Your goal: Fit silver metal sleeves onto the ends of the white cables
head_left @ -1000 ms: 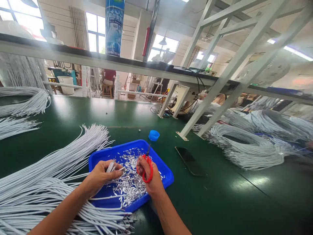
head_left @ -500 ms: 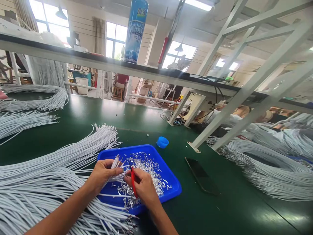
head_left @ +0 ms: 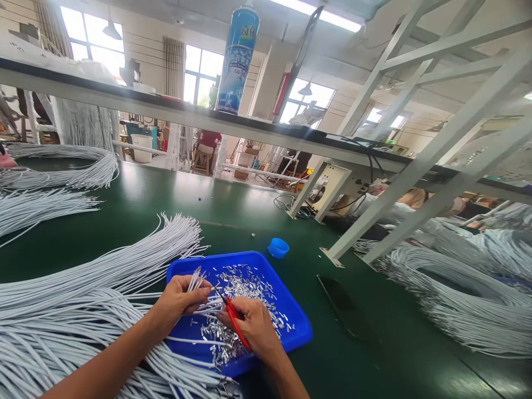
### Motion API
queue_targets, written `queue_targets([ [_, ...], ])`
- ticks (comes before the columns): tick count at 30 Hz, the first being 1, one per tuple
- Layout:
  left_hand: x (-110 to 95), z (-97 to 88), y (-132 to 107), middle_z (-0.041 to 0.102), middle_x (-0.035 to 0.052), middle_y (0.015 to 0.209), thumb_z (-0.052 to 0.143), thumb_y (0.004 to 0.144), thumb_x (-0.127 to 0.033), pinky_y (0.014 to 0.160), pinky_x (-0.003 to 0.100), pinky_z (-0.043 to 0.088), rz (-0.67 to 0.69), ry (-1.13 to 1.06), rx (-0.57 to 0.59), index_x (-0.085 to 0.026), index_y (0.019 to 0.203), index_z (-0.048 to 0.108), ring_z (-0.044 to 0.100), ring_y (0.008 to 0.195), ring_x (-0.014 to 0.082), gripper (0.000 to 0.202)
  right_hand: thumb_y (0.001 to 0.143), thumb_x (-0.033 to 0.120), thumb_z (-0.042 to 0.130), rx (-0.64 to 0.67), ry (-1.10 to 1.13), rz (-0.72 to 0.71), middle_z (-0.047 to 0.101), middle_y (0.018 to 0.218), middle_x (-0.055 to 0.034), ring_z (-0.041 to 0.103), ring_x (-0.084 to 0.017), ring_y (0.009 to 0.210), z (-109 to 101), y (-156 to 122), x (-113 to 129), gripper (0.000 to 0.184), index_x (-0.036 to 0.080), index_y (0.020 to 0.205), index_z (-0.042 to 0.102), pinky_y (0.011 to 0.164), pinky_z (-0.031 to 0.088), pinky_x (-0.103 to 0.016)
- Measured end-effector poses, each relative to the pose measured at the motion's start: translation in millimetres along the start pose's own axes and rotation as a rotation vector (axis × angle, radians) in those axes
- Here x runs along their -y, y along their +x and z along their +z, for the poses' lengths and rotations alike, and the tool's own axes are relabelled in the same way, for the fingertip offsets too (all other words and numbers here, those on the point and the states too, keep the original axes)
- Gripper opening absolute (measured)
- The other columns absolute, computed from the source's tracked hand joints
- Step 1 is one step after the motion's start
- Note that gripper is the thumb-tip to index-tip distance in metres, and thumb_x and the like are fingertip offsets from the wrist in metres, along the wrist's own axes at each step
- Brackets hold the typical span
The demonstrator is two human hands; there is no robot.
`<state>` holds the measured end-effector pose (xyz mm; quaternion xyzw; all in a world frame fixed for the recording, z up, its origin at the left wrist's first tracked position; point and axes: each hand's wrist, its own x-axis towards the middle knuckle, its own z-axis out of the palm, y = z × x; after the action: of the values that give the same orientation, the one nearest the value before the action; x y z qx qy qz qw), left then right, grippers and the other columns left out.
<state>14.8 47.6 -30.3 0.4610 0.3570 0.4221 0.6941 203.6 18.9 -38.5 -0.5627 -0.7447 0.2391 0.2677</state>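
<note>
My left hand [head_left: 183,299] is closed on a small bunch of white wires [head_left: 195,281], their stripped ends pointing up past the thumb. My right hand [head_left: 251,324] grips red-handled scissors [head_left: 238,327], with dark narrow blades reaching toward the wire ends by my left fingertips. Whether the blades touch a wire cannot be made out. Both hands are over a blue tray [head_left: 297,328] with many small silver metal pieces [head_left: 249,288] scattered in it. More loose white wires [head_left: 137,332] lie under my left forearm, some ends reaching over the tray's left side.
A blue cap [head_left: 278,248] and a black phone [head_left: 347,305] lie right of the tray on the green table [head_left: 166,194]. Wire bundles [head_left: 124,255] spread left; coiled wires [head_left: 449,293] lie right. White metal supports [head_left: 374,194] and a shelf with a blue spray can [head_left: 236,61] stand beyond.
The scissors have turned in my right hand, with more of their red handles showing. My left hand still holds the wires. The whole view has shifted slightly.
</note>
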Motion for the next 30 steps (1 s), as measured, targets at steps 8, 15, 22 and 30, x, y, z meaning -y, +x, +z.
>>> queue_targets([
  [8, 0.6, 5.0, -4.0, 0.05, -0.0038, 0.052, 0.071, 0.065, -0.038, 0.047, 0.021, 0.031, 0.21, 0.381, -0.152, -0.013, 0.07, 0.066, 0.04, 0.048, 0.009, 0.025, 0.073, 0.035, 0.057, -0.028, 0.003, 0.003, 0.035, 0.049, 0.0049, 0.032, -0.008, 0.048, 3.1, 0.8, 1.7, 0.043, 0.018, 0.047, 0.027, 0.048, 0.018, -0.023],
  [15, 8.0, 2.0, 0.9, 0.057, 0.0005, 0.052, 0.067, 0.067, -0.044, 0.038, 0.019, 0.018, -0.014, 0.114, 0.006, -0.01, 0.069, 0.064, 0.039, 0.036, 0.0051, 0.034, 0.072, 0.039, 0.058, -0.073, -0.044, 0.012, 0.037, 0.048, 0.0044, 0.032, -0.008, 0.047, 9.6, 0.5, 1.2, 0.045, 0.017, 0.045, 0.03, 0.047, 0.018, -0.023],
  [22, 5.8, -0.2, 3.2, 0.053, -0.0021, 0.052, 0.071, 0.065, -0.042, 0.043, 0.018, 0.021, -0.026, 0.005, -0.103, -0.01, 0.07, 0.063, 0.038, 0.041, 0.0047, 0.033, 0.065, 0.044, 0.065, -0.071, 0.138, 0.167, 0.048, 0.053, 0.0018, 0.041, -0.012, 0.052, -7.2, 1.4, 0.7, 0.031, 0.017, 0.053, 0.056, 0.048, 0.027, -0.023],
  [30, 6.8, 5.2, -3.1, 0.048, -0.0034, 0.049, 0.066, 0.067, -0.043, 0.05, 0.022, 0.028, 0.074, 0.316, 0.065, -0.012, 0.06, 0.06, 0.039, 0.049, 0.0091, 0.032, 0.074, 0.04, 0.061, -0.179, 0.722, 0.068, 0.052, 0.06, 0.0006, 0.045, -0.012, 0.055, 14.4, -2.2, 15.2, 0.025, 0.016, 0.073, 0.065, 0.053, 0.035, -0.023],
])
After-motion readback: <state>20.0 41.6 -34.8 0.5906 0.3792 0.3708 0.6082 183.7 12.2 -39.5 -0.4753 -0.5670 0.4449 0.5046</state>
